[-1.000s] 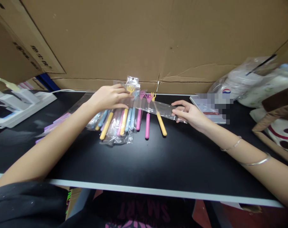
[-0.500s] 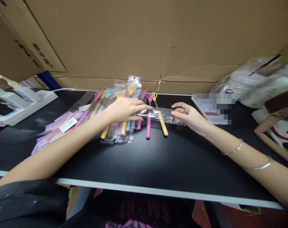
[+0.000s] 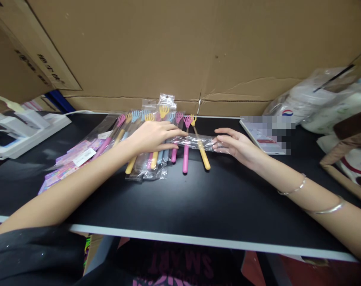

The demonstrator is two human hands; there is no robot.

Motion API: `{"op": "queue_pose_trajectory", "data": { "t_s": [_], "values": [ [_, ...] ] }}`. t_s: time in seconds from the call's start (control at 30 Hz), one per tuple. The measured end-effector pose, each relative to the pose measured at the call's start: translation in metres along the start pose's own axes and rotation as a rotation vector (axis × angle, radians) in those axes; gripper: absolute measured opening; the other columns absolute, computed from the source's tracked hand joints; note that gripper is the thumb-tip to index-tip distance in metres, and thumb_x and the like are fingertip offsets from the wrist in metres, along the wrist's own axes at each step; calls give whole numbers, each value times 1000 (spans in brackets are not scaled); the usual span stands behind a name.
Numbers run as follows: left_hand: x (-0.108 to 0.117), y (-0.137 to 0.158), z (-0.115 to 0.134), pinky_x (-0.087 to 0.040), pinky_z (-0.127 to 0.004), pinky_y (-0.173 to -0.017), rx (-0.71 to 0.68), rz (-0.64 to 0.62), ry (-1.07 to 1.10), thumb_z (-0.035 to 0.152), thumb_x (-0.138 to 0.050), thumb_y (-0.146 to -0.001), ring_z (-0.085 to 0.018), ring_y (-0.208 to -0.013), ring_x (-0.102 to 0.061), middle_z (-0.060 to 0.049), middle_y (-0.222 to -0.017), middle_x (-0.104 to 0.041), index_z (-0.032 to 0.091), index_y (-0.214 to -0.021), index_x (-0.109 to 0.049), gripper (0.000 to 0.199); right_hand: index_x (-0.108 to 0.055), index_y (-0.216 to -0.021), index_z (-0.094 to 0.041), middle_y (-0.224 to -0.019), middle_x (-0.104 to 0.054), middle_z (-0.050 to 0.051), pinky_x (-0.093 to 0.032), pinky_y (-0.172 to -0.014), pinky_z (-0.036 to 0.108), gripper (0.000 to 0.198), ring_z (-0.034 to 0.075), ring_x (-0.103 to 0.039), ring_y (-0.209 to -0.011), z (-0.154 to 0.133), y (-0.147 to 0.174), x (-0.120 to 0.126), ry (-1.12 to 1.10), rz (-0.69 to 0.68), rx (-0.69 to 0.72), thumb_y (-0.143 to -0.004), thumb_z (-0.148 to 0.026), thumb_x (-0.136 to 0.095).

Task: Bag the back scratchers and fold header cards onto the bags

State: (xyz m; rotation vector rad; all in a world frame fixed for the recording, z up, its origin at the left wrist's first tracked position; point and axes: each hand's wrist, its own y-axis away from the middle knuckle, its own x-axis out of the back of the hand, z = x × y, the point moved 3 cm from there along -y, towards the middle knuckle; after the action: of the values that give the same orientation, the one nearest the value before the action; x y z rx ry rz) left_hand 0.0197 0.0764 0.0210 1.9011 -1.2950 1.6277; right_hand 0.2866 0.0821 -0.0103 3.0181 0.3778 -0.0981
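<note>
A long clear plastic bag (image 3: 195,142) is stretched crosswise between my hands, above the handles of a pink back scratcher (image 3: 185,159) and a yellow back scratcher (image 3: 204,157). My left hand (image 3: 152,137), palm down, has the bag's left end between thumb and fingers. At the other end, the lower fingers of my right hand (image 3: 236,146) close on the plastic while its index finger sticks out straight. Under and around my left hand lie several more back scratchers in clear bags (image 3: 146,172), with pink, yellow and blue claw heads pointing to the cardboard.
Colourful printed cards (image 3: 58,174) in plastic lie left of my forearm. A white power strip (image 3: 34,135) with plugs sits far left. On the right are a white booklet (image 3: 263,139), a bagged cup (image 3: 305,103) and a brown-strapped bag (image 3: 356,159). Cardboard (image 3: 180,51) walls the back.
The fingers of my right hand have spread a little and shifted slightly along the plastic bag. My left hand stays almost in place. The back scratchers lie as before.
</note>
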Motion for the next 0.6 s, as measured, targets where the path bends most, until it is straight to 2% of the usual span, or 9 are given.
{"op": "queue_pose_trajectory", "data": {
  "t_s": [0.3, 0.43, 0.6],
  "values": [
    [3, -1, 2, -43, -22, -63, -9, -1, 32, 50, -49, -97, -17, -99, -66, -4, -113, -70, 29, -130, -60, 41, -64, -99, -22, -80, -71, 1, -57, -87, 37, 19, 15, -70, -74, 4, -1, -2, 37, -43, -38, -80, -21, -70],
    [3, -1, 2, -43, -22, -63, -16, 4, 34, 52, -50, -96, -17, -97, -66, -4, -114, -70, 30, -131, -60, 43, -63, -101, -22, -91, -75, 4, -56, -88, 38, 17, 15, -71, -77, 3, 0, -3, 46, -78, -25, -84, -23, -66],
    [3, -1, 2, -39, -22, -59, -7, 9, 48, 51, -50, -96, -17, -96, -66, -4, -113, -71, 30, -130, -60, 42, -65, -110, -23, -104, -76, 6, -53, -95, 42, 24, 19, -73, -86, 1, 1, -5, 82, -109, -29, -87, -28, -63]
  ]
}}
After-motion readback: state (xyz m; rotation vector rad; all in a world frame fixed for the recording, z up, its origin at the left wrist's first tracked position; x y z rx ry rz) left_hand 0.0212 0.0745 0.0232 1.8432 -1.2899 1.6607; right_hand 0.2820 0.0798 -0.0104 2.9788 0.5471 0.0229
